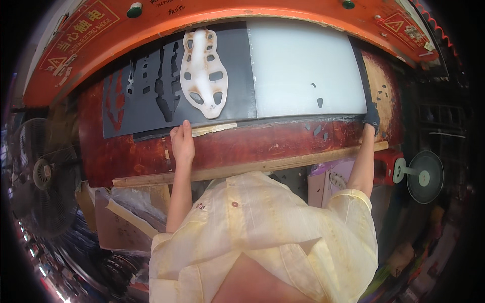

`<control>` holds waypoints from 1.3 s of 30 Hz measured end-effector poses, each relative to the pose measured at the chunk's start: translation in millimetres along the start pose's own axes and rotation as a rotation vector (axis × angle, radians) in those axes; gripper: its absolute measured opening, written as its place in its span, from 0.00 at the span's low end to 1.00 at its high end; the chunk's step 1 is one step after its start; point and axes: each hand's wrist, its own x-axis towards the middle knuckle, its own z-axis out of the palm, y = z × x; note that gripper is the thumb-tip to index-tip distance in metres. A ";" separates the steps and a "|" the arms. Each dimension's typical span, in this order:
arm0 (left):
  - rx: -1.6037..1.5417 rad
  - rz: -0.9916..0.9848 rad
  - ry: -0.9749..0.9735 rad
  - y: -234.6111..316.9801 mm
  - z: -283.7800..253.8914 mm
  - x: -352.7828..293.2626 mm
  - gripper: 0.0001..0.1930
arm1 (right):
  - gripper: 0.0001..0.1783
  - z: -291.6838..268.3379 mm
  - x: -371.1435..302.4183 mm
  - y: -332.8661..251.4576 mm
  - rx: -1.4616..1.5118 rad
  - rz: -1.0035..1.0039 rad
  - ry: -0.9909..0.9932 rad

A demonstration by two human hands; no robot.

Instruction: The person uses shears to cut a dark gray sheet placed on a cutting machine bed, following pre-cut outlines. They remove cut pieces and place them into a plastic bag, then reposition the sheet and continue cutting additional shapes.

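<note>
A dark grey sheet [237, 96] with several cut-out shapes lies across the red-brown work table. On it rests a pale, scorched cutting die or template [203, 76], long and pierced with holes. My bare left hand [183, 141] is at the sheet's front edge, just below the template, with thumb and fingers pinched on the edge. To the right, a whitish board [308, 70] covers the sheet; two small dark pieces sit on it. My right hand [372, 116], in a dark glove, grips the dark material at the board's front right corner. Its fingertips blend into that material.
An orange machine beam [202, 12] with green buttons spans the far side. A wooden strip [252, 166] runs along the table's front edge. Dark scraps [317, 130] lie near the right hand. Fans [424, 177] stand at both sides. A cardboard box [121, 222] sits below left.
</note>
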 end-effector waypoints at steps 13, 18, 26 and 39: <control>-0.176 -0.133 0.082 31.0 10.4 -7.9 0.23 | 0.39 0.6 4.2 -39.1 -0.063 0.080 -0.010; -0.174 -0.191 -0.045 34.3 2.9 -8.1 0.22 | 0.39 -2.4 1.1 -37.0 -0.025 0.051 -0.032; -0.231 -0.312 -0.182 48.3 -6.3 -5.4 0.30 | 0.40 -5.8 6.9 -44.0 -0.019 0.160 -0.140; -0.166 -0.135 -0.137 29.3 -13.8 3.4 0.17 | 0.43 1.7 17.1 -21.8 0.031 0.131 -0.139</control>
